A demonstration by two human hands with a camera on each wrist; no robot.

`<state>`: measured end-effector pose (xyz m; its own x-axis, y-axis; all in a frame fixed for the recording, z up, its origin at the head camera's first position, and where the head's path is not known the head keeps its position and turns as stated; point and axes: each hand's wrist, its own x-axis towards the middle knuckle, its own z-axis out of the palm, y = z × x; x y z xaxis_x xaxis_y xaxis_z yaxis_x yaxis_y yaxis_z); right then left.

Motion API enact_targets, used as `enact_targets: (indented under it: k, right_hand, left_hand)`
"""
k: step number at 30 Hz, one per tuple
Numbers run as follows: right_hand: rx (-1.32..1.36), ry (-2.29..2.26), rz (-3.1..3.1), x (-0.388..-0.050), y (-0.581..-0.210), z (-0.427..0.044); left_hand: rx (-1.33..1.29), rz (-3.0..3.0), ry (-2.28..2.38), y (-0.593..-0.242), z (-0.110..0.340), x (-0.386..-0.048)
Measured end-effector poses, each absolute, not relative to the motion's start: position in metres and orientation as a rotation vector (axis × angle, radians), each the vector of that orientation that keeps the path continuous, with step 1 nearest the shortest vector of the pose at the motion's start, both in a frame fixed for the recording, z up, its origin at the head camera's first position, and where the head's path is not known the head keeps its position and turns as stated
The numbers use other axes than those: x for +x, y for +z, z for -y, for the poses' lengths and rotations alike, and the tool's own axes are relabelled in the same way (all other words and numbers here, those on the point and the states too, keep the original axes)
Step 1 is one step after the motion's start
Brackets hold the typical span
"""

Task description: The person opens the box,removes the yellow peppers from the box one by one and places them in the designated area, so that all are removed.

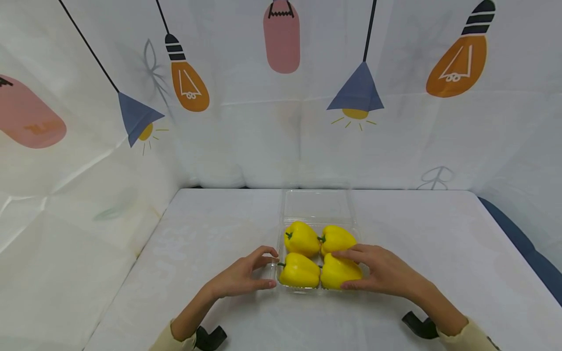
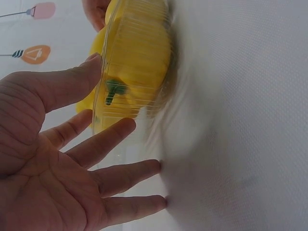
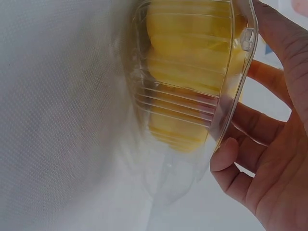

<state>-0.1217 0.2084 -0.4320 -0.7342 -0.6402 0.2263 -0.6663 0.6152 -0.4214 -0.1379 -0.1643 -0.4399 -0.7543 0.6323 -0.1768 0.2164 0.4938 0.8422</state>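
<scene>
Several yellow bell peppers sit in a clear plastic clamshell container, its transparent lid laid back on the far side. My right hand holds the near-right bell pepper between thumb and fingers, reaching over the container's right rim. Through the clear wall in the right wrist view, a finger shows beside the peppers. My left hand is at the container's left side, fingers spread, next to the near-left bell pepper. In the left wrist view its thumb touches the rim near a green stem.
The container stands on a white-covered table. Behind it hangs a white curtain printed with lamps and bulbs. Dark straps sit at both wrists. A dark blue object shows beyond the table's right edge.
</scene>
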Motion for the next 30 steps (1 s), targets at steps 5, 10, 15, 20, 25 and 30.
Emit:
enact_targets:
  k: [5, 10, 15, 20, 25, 30]
  right_hand:
    - [1.118, 0.802, 2.786, -0.1222, -0.4331, -0.2099]
    - [1.118, 0.827, 2.807, -0.1224, -0.4323, -0.2105]
    - [1.136, 0.861, 2.819, -0.1229, -0.4296, -0.2114]
    - [1.158, 0.883, 2.823, -0.1251, -0.4297, -0.2132]
    - [1.187, 0.918, 2.800, -0.1273, -0.4291, -0.2157]
    - [1.202, 0.997, 2.791, -0.1289, -0.4289, -0.2172]
  left_hand:
    - [0.699, -2.276, 1.177, -0.4399, 0.1637, -0.1383]
    - [0.699, -2.284, 1.165, -0.4404, 0.1635, -0.1389]
    - [0.705, -2.284, 1.164, -0.4405, 0.1640, -0.1393]
    - [0.701, -2.282, 1.163, -0.4398, 0.1638, -0.1397]
    - [0.702, -2.280, 1.163, -0.4393, 0.1635, -0.1398]
    - [0.701, -2.283, 1.160, -0.4396, 0.1639, -0.1396]
